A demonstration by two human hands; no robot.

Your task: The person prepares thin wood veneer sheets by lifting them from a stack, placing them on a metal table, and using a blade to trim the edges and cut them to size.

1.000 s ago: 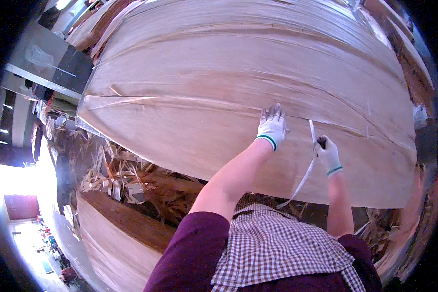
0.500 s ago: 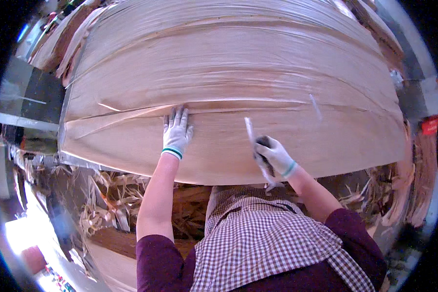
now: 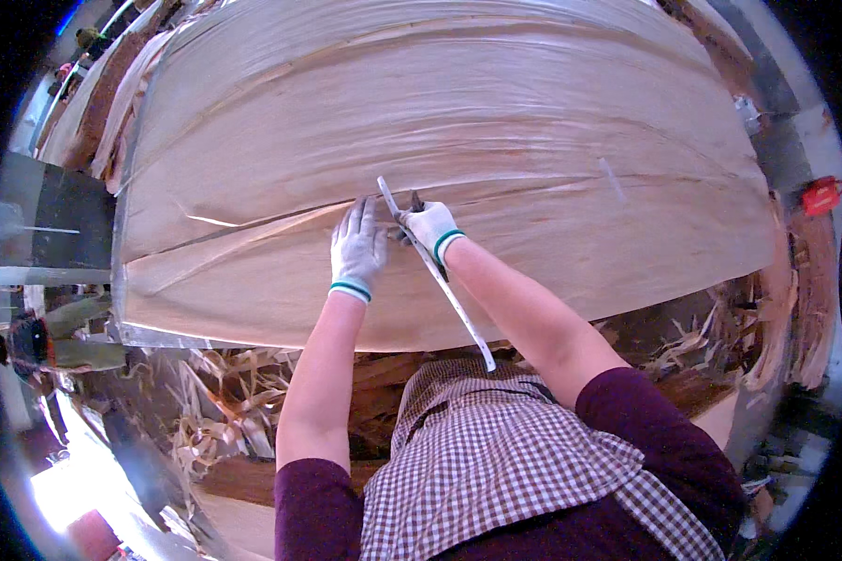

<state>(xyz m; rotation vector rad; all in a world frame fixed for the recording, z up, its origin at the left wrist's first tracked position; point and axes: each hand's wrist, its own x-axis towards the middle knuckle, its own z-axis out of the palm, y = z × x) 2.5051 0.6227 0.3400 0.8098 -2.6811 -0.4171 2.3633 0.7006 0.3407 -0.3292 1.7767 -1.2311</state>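
A broad, thin, tan wood veneer sheet lies rippled in front of me, with a dark split running across its left half. My left hand, in a white glove with grey fingertips, rests flat on the veneer, its outstretched fingers touching the right end of that split. Close beside it, my right hand, gloved alike, grips a long narrow white strip. The strip slants from the split down toward my apron. Something dark shows beneath the right palm, too hidden to name.
Below the veneer's near edge lie torn veneer scraps. Veneer stacks stand at the far left and at the right, the latter beneath a red object. Another person is at the left. A short pale strip lies on the sheet.
My right hand has carried the white strip left and forward, up to the left hand. The left hand has shifted slightly right, and the split beside it looks darker and more distinct.
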